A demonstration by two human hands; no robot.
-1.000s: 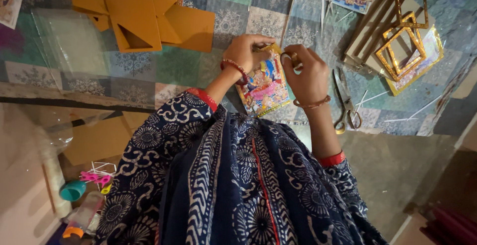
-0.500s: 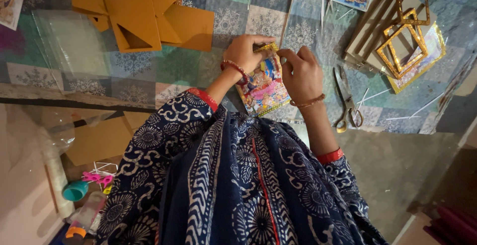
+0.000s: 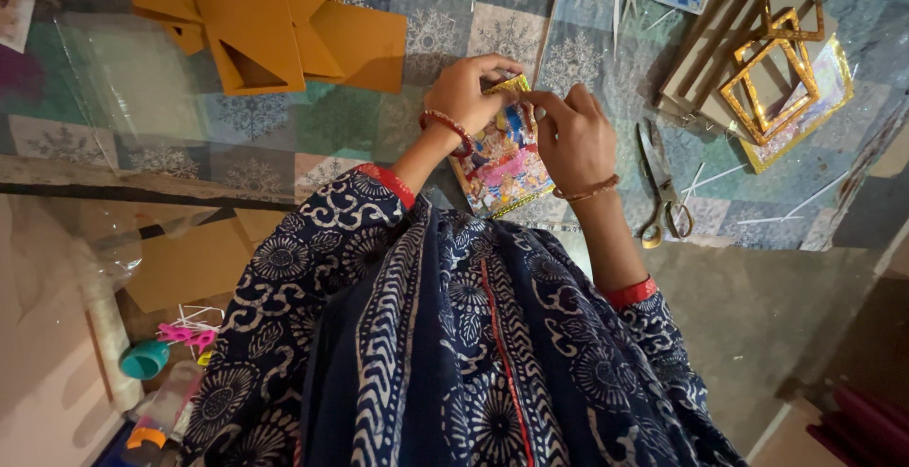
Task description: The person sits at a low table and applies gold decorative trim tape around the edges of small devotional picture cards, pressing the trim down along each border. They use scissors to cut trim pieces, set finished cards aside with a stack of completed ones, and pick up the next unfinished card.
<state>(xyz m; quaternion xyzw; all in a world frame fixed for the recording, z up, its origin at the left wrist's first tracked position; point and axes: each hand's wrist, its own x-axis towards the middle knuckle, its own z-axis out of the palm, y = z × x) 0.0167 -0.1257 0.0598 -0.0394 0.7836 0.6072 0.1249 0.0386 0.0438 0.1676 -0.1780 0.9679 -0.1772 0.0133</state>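
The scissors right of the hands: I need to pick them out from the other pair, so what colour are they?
Plain silvery metal scissors with brassy handles, head view.

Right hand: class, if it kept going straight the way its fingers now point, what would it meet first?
Probably the left hand: the right hand points its fingers leftward across the colourful gold-edged picture card toward it, though depth is unclear.

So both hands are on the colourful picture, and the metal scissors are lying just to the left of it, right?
Not quite. Both hands, left and right, are on the picture, but the metal scissors lie to its right, beside the right hand, as the head view shows.
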